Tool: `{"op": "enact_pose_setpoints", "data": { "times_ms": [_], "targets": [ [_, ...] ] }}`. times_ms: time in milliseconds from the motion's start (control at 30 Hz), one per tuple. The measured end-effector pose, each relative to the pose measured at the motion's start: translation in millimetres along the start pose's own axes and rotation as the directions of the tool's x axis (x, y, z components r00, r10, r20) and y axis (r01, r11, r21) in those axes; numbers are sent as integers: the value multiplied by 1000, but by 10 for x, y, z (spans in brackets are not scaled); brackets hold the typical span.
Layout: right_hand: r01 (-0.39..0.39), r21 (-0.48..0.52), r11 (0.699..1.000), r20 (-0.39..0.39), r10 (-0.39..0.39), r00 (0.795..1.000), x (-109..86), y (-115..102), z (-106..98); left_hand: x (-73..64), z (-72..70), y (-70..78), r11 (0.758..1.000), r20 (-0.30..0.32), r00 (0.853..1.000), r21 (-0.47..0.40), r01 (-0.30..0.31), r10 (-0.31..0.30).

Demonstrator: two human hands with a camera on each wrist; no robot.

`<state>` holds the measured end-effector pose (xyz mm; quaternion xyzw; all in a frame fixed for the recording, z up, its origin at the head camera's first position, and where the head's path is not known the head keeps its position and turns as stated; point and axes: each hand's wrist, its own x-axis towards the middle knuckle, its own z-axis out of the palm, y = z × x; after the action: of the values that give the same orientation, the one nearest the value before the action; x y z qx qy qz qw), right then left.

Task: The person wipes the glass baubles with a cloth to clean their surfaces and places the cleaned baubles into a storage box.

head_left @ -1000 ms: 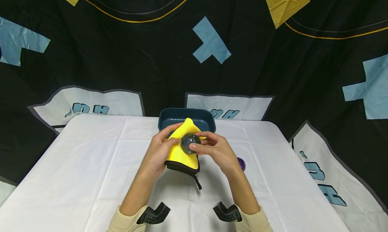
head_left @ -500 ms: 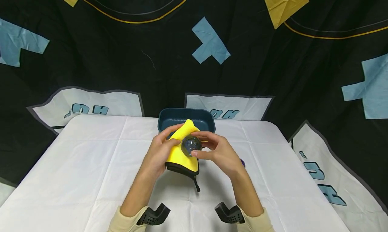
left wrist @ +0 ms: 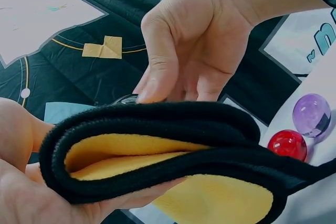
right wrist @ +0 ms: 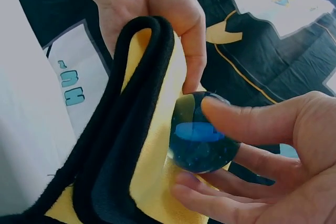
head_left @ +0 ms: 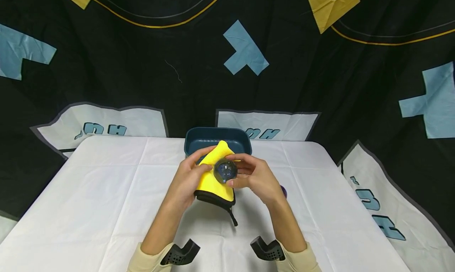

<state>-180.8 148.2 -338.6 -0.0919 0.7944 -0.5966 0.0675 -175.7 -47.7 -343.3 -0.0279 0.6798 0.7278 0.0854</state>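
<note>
My left hand (head_left: pixel 188 179) grips a folded yellow microfibre cloth (head_left: pixel 213 187) with a black border and a dangling black loop. Against the cloth's face sits a dark, see-through glass ball (head_left: pixel 225 170), which my right hand (head_left: pixel 258 179) holds by its right side. In the right wrist view the right thumb lies over the top of the ball (right wrist: pixel 202 148) and the other fingers are beneath and behind it. From the left wrist view, the folded cloth (left wrist: pixel 157 114) hides most of the ball. Both hands are raised over the white table.
A dark blue bin (head_left: pixel 190 143) stands at the table's far edge, behind the cloth. On the white tablecloth (head_left: pixel 106 193), a purple ball (left wrist: pixel 311 115) and a red ball (left wrist: pixel 287 146) lie close together. The purple one is partly hidden by my right forearm in the head view.
My right thumb has slid from the ball's front to its lower right edge, so more of the ball shows. The left hand and cloth have barely moved.
</note>
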Motion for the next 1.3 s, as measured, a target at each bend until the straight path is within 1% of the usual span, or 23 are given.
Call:
{"op": "enact_pose_setpoints", "data": {
  "times_ms": [233,400,467,600,667,733,833,967,1067,1167,1233,1300],
  "targets": [
    [-70,47,996,-55,73,996,13,17,31,-6,-17,9,1000,1,1000,-21,0,0],
    [-89,70,994,-74,94,993,39,25,80,-8,-32,14,1000,-15,1000,-18,7,-7],
    [-95,55,994,-81,100,992,43,27,88,-6,-34,13,1000,-15,1000,-18,8,-9],
    [-112,-25,993,-92,110,990,37,24,87,-7,-33,14,1000,-14,1000,-18,1,-2],
    [-119,-41,992,-90,115,989,35,23,89,-3,-31,12,1000,-12,1000,-18,-5,5],
    [-108,-19,994,-80,106,991,32,19,97,-7,-29,17,1000,-15,1000,-13,-11,10],
    [-63,20,998,-68,64,996,18,8,110,-7,-29,20,1000,-16,1000,-12,-10,10],
    [-1,-2,1000,-48,1,999,-13,-17,87,-13,-27,30,1000,-17,1000,-12,-4,3],
    [24,19,1000,27,-24,999,-34,-28,24,-24,-27,37,1000,-18,1000,-9,-1,1],
    [41,48,998,94,-45,995,-47,-29,-43,-36,-29,39,1000,-12,1000,-2,-7,7],
    [46,41,998,101,-50,994,-47,-28,-66,-39,-31,38,1000,-4,1000,2,-12,12],
    [47,11,999,82,-47,996,-41,-23,-68,-41,-32,37,1000,0,1000,5,-15,15]
  ]
}}
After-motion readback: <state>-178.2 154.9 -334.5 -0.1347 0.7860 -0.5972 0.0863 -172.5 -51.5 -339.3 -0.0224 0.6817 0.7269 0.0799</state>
